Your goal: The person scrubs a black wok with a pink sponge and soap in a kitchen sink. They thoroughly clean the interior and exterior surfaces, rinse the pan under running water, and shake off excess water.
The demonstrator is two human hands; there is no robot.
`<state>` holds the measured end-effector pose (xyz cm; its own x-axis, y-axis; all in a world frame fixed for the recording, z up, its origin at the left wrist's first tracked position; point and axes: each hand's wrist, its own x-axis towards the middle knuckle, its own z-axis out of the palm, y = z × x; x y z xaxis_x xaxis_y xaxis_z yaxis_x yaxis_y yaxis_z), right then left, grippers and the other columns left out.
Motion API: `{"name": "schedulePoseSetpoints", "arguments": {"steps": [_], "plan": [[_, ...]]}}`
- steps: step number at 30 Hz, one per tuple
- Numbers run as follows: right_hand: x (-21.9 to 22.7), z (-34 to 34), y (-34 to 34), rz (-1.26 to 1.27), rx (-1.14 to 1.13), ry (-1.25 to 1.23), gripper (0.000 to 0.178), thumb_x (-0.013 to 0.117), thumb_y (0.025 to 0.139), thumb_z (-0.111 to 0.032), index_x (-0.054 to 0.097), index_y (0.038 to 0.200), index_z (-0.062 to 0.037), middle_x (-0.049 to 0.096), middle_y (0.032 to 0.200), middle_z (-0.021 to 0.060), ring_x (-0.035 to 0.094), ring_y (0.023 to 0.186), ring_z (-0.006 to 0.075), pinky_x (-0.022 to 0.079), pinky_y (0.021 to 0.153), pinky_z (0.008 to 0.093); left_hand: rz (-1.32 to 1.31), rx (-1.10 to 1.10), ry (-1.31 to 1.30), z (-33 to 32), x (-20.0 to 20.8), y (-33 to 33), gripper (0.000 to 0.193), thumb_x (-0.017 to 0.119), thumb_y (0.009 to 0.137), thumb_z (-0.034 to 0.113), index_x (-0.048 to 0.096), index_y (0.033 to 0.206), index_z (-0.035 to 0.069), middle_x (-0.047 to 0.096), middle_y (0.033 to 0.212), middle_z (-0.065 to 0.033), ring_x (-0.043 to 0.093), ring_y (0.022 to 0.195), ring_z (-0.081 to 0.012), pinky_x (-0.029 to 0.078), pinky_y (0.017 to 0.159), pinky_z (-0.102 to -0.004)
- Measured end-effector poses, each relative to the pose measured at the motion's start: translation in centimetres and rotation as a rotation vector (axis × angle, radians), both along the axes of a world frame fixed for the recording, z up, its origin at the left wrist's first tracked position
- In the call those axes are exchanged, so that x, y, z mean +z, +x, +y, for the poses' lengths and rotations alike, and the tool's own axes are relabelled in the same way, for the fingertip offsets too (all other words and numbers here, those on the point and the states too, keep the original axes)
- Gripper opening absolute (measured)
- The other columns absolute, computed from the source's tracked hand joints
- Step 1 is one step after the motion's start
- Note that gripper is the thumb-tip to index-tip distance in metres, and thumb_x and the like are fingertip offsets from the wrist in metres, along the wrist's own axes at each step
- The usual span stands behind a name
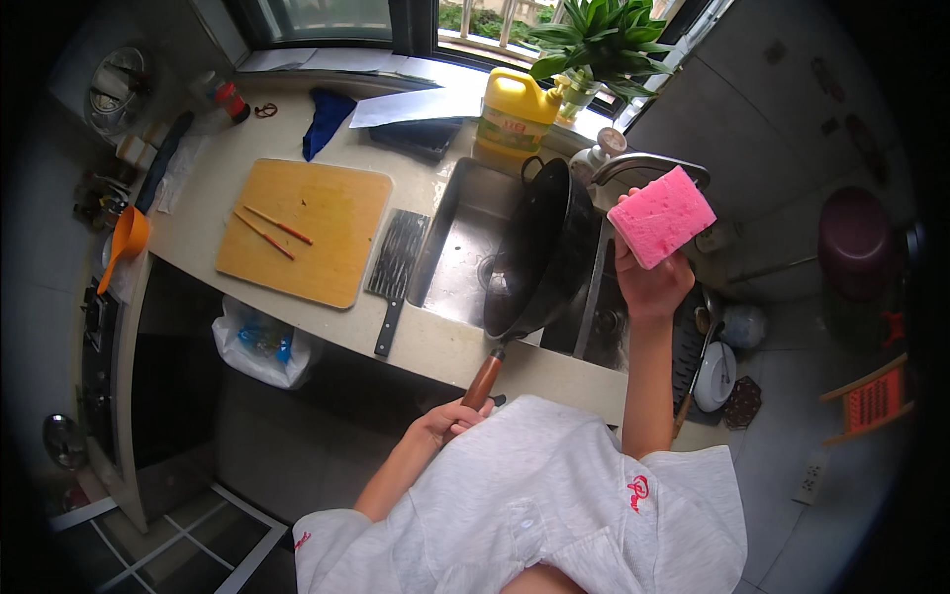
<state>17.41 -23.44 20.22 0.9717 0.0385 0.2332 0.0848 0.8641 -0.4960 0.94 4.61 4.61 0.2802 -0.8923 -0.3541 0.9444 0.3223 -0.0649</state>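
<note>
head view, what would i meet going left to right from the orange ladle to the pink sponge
orange ladle, wooden cutting board, black-handled cleaver, black wok, pink sponge

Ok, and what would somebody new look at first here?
Probably the bright pink sponge, held up in the right hand to the right of the wok. That big black wok might come next, tilted over the sink with its handle in the left hand. Then maybe the yellow jug by the window.
</note>
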Motion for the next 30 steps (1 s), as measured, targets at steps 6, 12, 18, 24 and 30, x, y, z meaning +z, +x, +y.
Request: {"name": "schedulePoseSetpoints", "arguments": {"steps": [6, 12, 18, 24, 30], "plan": [[0.5, 0.0, 0.1, -0.041, -0.003, -0.014, 0.078, 0.063, 0.078, -0.015, 0.024, 0.144, -0.0024, 0.032, 0.145, 0.022, 0.031, 0.136, 0.0337, 0.027, 0.114, 0.0412, 0.067, 0.013, -0.215, 0.5, -1.9, -0.3, 0.016, 0.056, 0.081, -0.005, 0.043, 0.081, 0.005, 0.037, 0.055, 0.0043, 0.033, 0.04, 0.0001, 0.024, 0.033, -0.0154], [1.2, 0.7, -0.1, -0.05, -0.005, -0.028, 0.08, 0.062, 0.078, -0.016, 0.02, 0.145, -0.0014, 0.03, 0.147, 0.0218, 0.029, 0.138, 0.033, 0.025, 0.115, 0.0401, 0.041, -0.013, -0.28, 0.5, -2.2, -0.1, 0.017, 0.057, 0.081, -0.003, 0.042, 0.079, 0.006, 0.036, 0.053, 0.005, 0.034, 0.039, -0.0003, 0.024, 0.034, -0.0159], [1.6, 1.3, 0.3, -0.062, -0.054, -0.094, 0.083, 0.064, 0.077, -0.017, 0.018, 0.145, -0.001, 0.03, 0.147, 0.0216, 0.029, 0.138, 0.0325, 0.024, 0.115, 0.0395, -0.253, -0.033, 0.184, 0.2, -0.2, 0.2, 0.018, 0.062, 0.075, 0.001, 0.046, 0.082, 0.006, 0.044, 0.058, 0.0005, 0.035, 0.038, -0.0018, 0.027, 0.036, -0.0176], [0.7, 1.0, 0.3, -0.054, -0.028, -0.066, 0.083, 0.065, 0.076, -0.018, 0.022, 0.144, -0.0008, 0.033, 0.145, 0.0222, 0.031, 0.136, 0.0339, 0.025, 0.115, 0.0413, -0.551, -0.115, 0.667, 1.0, -0.1, -0.1, 0.022, 0.067, 0.07, 0.008, 0.047, 0.08, 0.005, 0.045, 0.068, 0.0008, 0.043, 0.054, -0.0064, 0.037, 0.05, -0.0224], [-3.4, -1.3, -0.2, -0.01, 0.073, -0.058, 0.068, 0.063, 0.077, -0.018, 0.036, 0.137, 0.0003, 0.044, 0.137, 0.0198, 0.039, 0.131, 0.0316, 0.031, 0.111, 0.0405, -0.813, -0.059, 0.872, 0.8, -1.1, -0.3, 0.024, 0.061, 0.067, 0.006, 0.048, 0.086, 0.001, 0.05, 0.061, -0.0024, 0.046, 0.046, -0.0093, 0.036, 0.042, -0.0244]]}}
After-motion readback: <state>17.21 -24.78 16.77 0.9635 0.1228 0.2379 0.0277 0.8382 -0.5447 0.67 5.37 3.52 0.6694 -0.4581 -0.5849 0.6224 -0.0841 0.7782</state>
